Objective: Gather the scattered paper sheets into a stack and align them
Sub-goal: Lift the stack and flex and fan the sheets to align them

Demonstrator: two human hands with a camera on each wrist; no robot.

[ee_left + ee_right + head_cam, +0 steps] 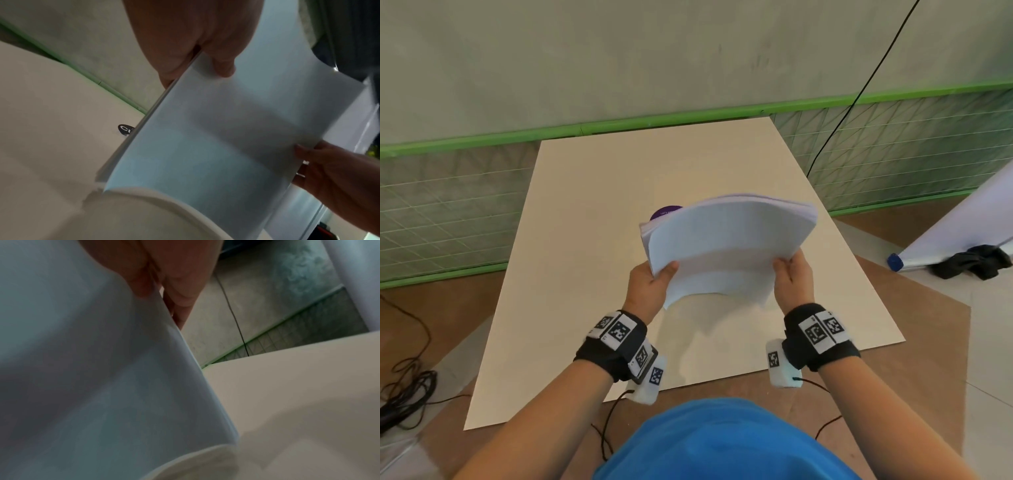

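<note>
Now, bowed paper stack between left hand and right hand, both pinching its edges.

No legible text anywhere.

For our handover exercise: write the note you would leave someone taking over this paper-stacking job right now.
Left hand: grips the paper stack's left edge.
Right hand: grips its right edge.
The stack is held in the air above the cream board, bowed upward, edges slightly fanned.
Done: the sheets are gathered; none show loose on the board.
Left: square the edges and lay the stack flat.
</note>
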